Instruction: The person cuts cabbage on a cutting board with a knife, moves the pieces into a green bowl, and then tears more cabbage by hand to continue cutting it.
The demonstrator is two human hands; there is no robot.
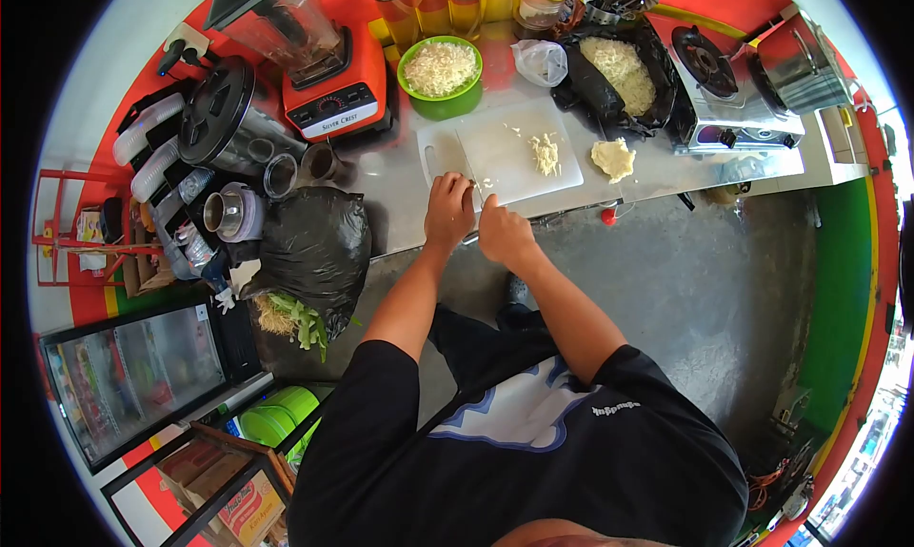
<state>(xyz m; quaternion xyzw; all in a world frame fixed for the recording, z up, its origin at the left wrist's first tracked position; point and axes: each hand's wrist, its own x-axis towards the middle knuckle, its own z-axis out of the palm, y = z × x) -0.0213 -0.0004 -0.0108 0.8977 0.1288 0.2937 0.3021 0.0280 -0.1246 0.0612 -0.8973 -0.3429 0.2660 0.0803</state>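
A white cutting board (505, 133) lies at the front of the steel counter. My right hand (506, 233) is closed around the handle of a knife (466, 154), whose thin blade slants up and left over the board. At the board's front edge, just left of the knife, my left hand (449, 209) has its fingers curled down; what they hold is mostly hidden. Pale shreds (546, 154), apparently cabbage, form a small pile on the right half of the board. Beyond its right edge rests a pale, ruffled chunk (612, 159) that looks like cabbage.
Behind the board stands a green bowl (447, 101) heaped with pale shreds. A black plastic bag (581, 95) holds more. Farther right is a gas stove (738, 119) with a pot (804, 66). A red blender (343, 95) and a full black bag (314, 247) are to the left.
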